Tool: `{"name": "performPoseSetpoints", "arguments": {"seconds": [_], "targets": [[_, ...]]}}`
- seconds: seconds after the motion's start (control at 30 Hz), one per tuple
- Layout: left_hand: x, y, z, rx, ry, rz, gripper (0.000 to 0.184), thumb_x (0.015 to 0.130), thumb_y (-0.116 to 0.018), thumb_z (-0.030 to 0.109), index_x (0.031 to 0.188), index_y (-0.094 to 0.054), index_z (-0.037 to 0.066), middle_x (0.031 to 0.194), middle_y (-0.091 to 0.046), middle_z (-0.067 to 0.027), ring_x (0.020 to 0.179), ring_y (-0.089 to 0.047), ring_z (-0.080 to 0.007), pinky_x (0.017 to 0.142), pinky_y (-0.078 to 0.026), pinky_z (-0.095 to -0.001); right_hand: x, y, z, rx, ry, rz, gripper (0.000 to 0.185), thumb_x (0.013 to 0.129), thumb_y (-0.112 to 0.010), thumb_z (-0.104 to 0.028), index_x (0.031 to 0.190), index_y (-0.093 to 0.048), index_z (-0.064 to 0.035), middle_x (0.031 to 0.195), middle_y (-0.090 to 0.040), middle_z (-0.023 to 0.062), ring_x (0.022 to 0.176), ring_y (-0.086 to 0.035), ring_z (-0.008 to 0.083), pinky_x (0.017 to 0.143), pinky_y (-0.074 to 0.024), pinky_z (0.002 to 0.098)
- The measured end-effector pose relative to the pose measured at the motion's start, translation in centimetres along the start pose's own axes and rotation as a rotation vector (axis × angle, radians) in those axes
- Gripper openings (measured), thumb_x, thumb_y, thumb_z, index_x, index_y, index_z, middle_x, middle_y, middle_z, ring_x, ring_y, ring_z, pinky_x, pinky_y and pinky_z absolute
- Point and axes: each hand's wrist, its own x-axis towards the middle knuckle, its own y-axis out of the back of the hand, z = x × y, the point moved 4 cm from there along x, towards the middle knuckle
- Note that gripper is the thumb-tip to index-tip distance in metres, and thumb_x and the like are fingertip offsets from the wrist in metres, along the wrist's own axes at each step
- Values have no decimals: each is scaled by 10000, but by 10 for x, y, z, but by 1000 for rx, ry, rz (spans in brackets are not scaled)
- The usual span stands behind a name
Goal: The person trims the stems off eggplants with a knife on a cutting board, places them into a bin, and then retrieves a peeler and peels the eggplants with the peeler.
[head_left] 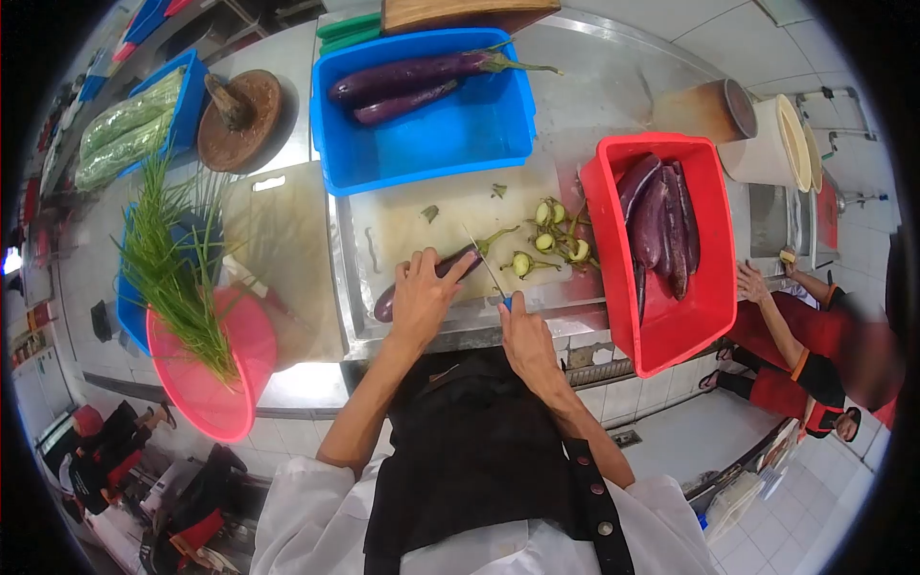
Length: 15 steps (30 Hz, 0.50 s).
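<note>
My left hand (422, 295) presses a purple eggplant (385, 305) against the pale cutting board (388, 216), its fingers wrapped over the middle. My right hand (527, 335) grips the blue handle of a knife (492, 273); the blade lies at the eggplant's stem end, near my left fingertips. Right of the blade are several cut green stem caps (546, 241), and small scraps (430, 213) lie above. A blue bin (422, 158) behind the board holds two whole eggplants (412, 80). The red bin (661, 335) on the right holds several eggplants (652, 225).
To the left are a pink basket (254, 383) with green stalks (177, 259), another board (287, 216), a stone mortar (264, 120) and a blue bin of wrapped vegetables (125, 125). A white container (767, 149) stands at right. A co-worker's hand (753, 282) is beside the red bin.
</note>
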Motion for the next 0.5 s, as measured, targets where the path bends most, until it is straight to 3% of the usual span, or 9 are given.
{"name": "performPoseSetpoints", "arguments": {"seconds": [0.17,0.23,0.5], "targets": [[0,-2,-1,33,-28,-42,570,835,-691,183,1378,-537,264,968,-488,-110,948,-506,-284,795,-384,-425,0,7,-2,-3,2,-18,236,1019,-476,-197,994,-446,36,652,-580,309,661,-589,521,567,-435,585],[2,-3,-2,64,-72,-44,585,839,-687,181,1397,-520,244,964,-480,-108,941,-505,-283,791,-394,-420,5,5,-2,26,-21,-65,301,1029,-444,-272,1068,-451,27,720,-623,315,733,-616,525,643,-493,587],[5,-5,-7,95,-196,-63,566,849,-675,160,1391,-515,168,927,-477,-114,902,-504,-281,760,-402,-408,0,9,-7,26,-63,-73,283,1021,-463,-249,1045,-455,33,736,-615,330,767,-604,541,662,-474,604]]}}
